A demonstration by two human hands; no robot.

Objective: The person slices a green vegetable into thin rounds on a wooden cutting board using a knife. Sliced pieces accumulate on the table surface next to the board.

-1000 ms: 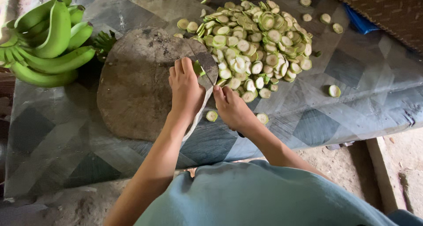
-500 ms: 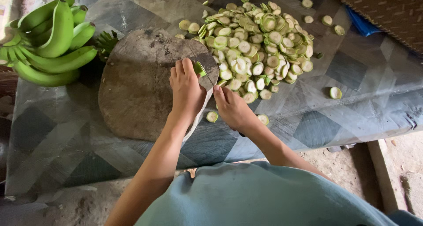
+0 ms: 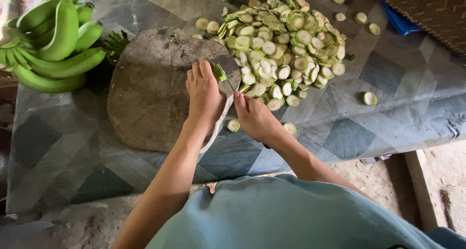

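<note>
Left hand [image 3: 204, 96] pins green banana stub [image 3: 219, 72] on cutting board [image 3: 145, 93], fingers clenched; right hand [image 3: 255, 118] grips knife [image 3: 224, 74]. Keep fingertips curled back from blade; slices [image 3: 281, 45] pile beyond.

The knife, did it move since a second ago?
Barely. The knife tipped onto its edge against the banana stub that the left hand still pins on the round board. The right hand keeps gripping it. The slice pile and banana bunch stayed put.
</note>
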